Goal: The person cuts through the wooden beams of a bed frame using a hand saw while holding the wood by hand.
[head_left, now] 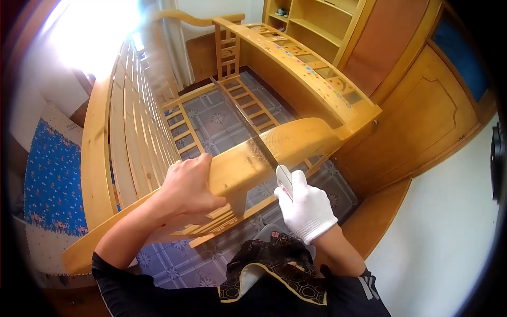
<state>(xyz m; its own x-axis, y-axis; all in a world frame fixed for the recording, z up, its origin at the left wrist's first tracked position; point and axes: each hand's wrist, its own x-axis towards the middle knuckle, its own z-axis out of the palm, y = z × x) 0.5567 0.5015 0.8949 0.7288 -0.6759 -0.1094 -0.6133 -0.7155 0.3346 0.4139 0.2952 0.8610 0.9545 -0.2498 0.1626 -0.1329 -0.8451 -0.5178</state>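
Observation:
A long hand saw (240, 113) lies across the top of a thick, curved wooden board (237, 164), its blade in or on the wood with sawdust beside it. My right hand (306, 203), in a white glove, is closed around the saw's light handle, near the board's front edge. My bare left hand (190, 182) grips the same board to the left of the blade, thumb at the near side and fingers over the top. The board belongs to a wooden bed frame, and whether the blade has cut into it deeply cannot be made out.
Slatted bed side (127, 121) stands at the left, and a stickered rail (306, 68) runs along the back right. A blue patterned cloth (53, 179) is at far left. Wooden door (417, 111) and white wall (449, 211) are at right; shelves (311, 26) stand behind.

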